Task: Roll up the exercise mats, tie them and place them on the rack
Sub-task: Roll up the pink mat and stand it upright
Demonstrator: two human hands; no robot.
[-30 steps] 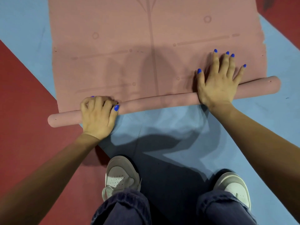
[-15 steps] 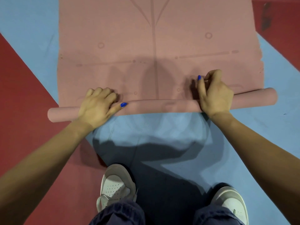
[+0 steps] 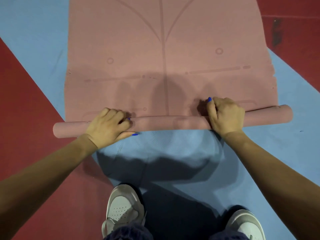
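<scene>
Pink mat (image 3: pixel 164 49): one | left hand (image 3: pixel 108 127), right hand (image 3: pixel 225 115): two, grip curled round its roll (image 3: pixel 173 122)

A person's left hand (image 3: pixel 108 126) and right hand (image 3: pixel 225 115) curl over the rolled end of a pink exercise mat (image 3: pixel 162 54) across the middle of the frame, blue-painted nails showing. The roll (image 3: pixel 169 122) runs from lower left to slightly higher right, its unrolled length stretching to the top edge, printed with faint lines and circles. Beneath lies a blue and red floor (image 3: pixel 27 104). Two pale sneakers (image 3: pixel 123 210) and dark trouser cuffs sit at the bottom edge.
</scene>
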